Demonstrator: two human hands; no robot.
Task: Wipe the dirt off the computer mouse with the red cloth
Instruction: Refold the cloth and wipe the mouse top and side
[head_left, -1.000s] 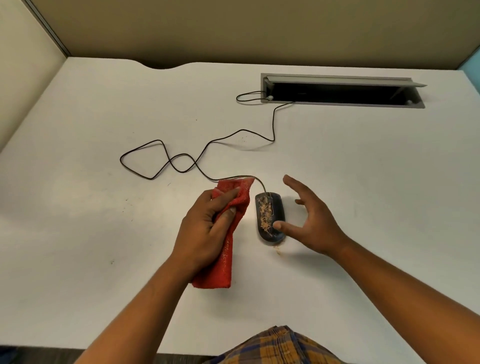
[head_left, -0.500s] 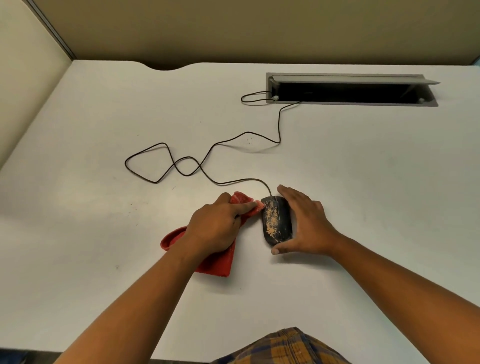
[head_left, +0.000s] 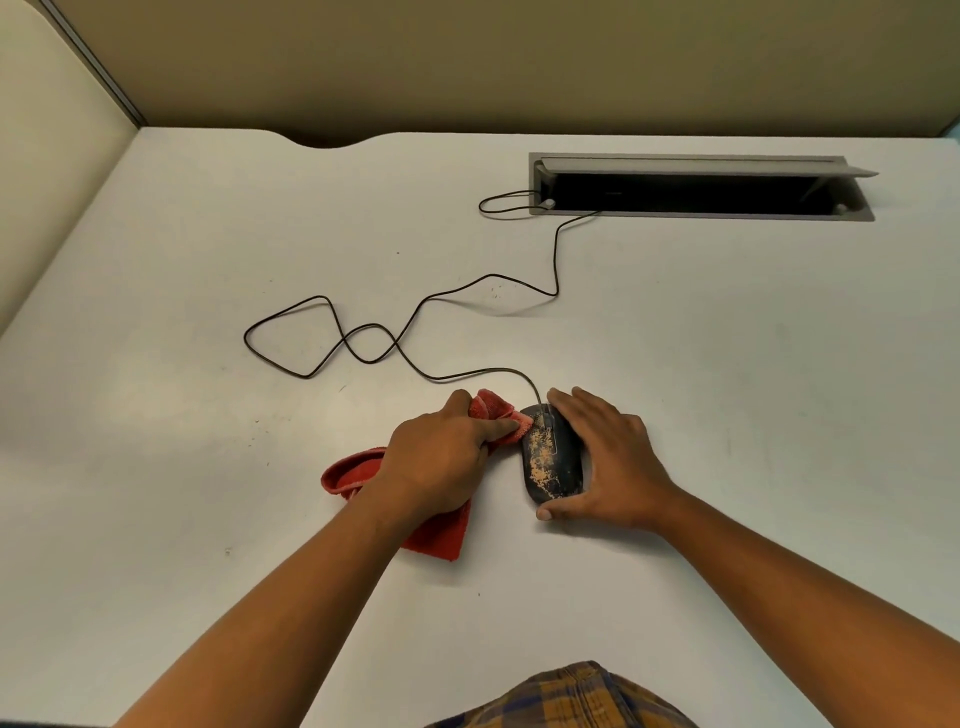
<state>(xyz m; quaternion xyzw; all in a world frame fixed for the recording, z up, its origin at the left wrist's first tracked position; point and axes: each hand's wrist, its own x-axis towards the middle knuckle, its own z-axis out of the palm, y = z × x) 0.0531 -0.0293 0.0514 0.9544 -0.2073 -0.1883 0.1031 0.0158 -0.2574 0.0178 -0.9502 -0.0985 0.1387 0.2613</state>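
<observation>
A black wired computer mouse (head_left: 560, 462) lies on the white desk, its top speckled with tan dirt. My right hand (head_left: 615, 460) cups it from the right, fingers along its far side and thumb at its near end. My left hand (head_left: 447, 454) grips the red cloth (head_left: 439, 535), pressing a bunched corner of it against the mouse's front left edge. The cloth's tail trails toward me under my wrist.
The mouse's black cable (head_left: 363, 343) loops over the desk to the left and runs back into an open grey cable tray (head_left: 696, 215) at the far right. Partition walls stand behind and to the left. The desk (head_left: 156, 467) is white.
My right hand closed around the mouse from the right. My left hand brought the cloth's corner against the mouse's front left. In the last half second little moved.
</observation>
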